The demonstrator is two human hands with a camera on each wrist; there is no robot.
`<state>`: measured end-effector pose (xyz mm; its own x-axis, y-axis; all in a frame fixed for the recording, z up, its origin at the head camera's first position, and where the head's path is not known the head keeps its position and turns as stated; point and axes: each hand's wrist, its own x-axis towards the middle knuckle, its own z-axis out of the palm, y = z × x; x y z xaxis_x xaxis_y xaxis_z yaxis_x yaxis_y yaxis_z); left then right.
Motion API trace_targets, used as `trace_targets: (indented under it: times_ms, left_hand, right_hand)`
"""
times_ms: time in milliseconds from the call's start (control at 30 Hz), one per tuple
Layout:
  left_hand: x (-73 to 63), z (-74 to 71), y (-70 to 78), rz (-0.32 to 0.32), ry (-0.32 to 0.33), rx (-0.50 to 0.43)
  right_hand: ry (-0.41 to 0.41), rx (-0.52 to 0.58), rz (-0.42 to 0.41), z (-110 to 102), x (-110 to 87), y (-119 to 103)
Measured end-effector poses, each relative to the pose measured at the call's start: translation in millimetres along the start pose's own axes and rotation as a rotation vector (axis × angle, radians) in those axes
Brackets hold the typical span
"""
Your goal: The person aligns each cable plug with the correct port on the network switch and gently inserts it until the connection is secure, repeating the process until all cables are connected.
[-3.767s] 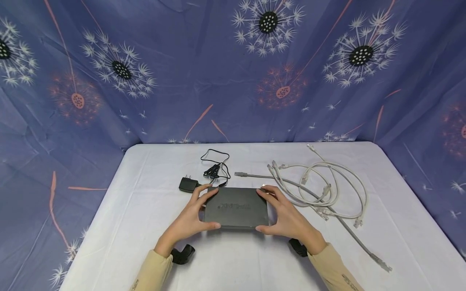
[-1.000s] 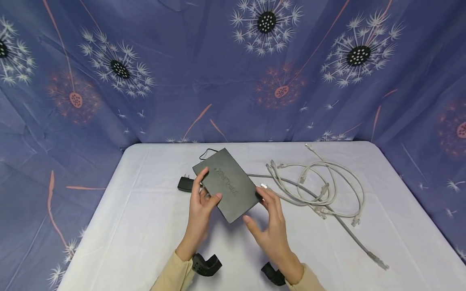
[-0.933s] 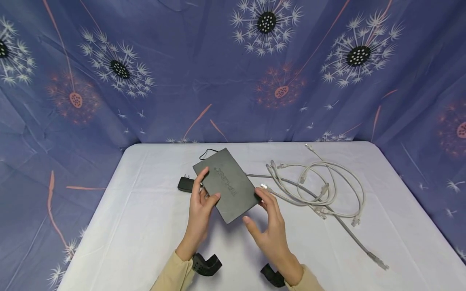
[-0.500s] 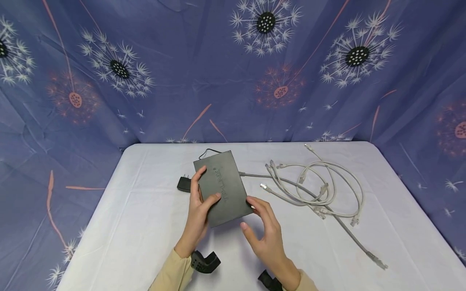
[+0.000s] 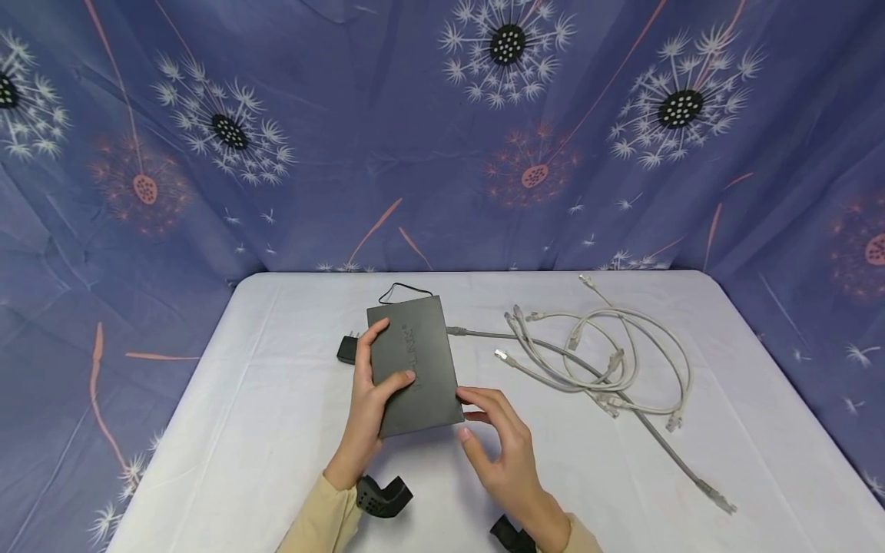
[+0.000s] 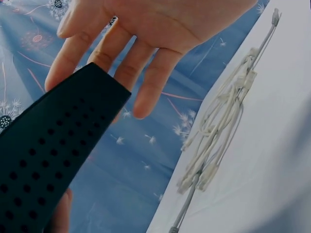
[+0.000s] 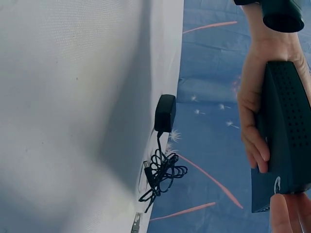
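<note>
A person's left hand (image 5: 369, 407) grips a dark grey network switch (image 5: 415, 365) along its left edge, thumb curled over the top face and fingers wrapped beneath, holding the box raised above a white-covered table (image 5: 263, 430). The right hand (image 5: 501, 445) touches the switch's near right corner with relaxed, spread fingers (image 6: 146, 82), not closed round it. The right wrist view shows the perforated underside (image 7: 286, 121) of the box resting against the left hand's fingers. Just behind the switch lie a black power adapter (image 5: 346, 349) and its bundled black cord (image 7: 160, 174). To the right, well apart from the hands, a tangle of pale grey network cables (image 5: 615, 361) sprawls across the table, before a blue dandelion-print backdrop (image 5: 415, 130).
</note>
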<state>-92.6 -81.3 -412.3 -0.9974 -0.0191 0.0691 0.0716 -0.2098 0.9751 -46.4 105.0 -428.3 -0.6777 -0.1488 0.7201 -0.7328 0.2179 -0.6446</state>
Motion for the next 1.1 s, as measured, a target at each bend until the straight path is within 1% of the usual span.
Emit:
trace_targets:
  times_ms: [233, 400, 533, 633, 767, 867, 1033, 1100]
  left_hand:
    - [0.8, -5.7, 2.3, -0.016, -0.004, 0.043]
    - [1.5, -10.8, 4.2, -0.037, 0.0, 0.046]
    - [1.7, -17.0, 6.0, -0.055, 0.014, 0.05]
    - [1.1, -21.7, 7.6, -0.055, 0.021, 0.071]
    - [-0.9, -27.7, 10.0, -0.061, 0.026, 0.067]
    - [-2.4, -32.3, 12.5, -0.074, 0.034, 0.05]
    - [-3.0, -38.2, 14.8, -0.061, 0.046, 0.037]
    - [-3.5, -40.0, 15.0, -0.057, 0.045, 0.035]
  right_hand:
    - [-0.05, 0.017, 0.074, -1, 5.5, -1]
    - [-0.055, 0.044, 0.093, -4, 9.7, 3]
    - [-0.059, 0.105, 0.121, -7, 13.9, 8]
    - [-0.06, 0.168, 0.175, -9, 16.7, 13]
    - [-0.067, 0.22, 0.252, -12, 20.8, 21]
    - [-0.075, 0.24, 0.296, -13, 24.8, 28]
    - [-0.089, 0.271, 0.352, -12, 31.0, 37]
    - [-0.096, 0.284, 0.388, -11, 33.3, 40]
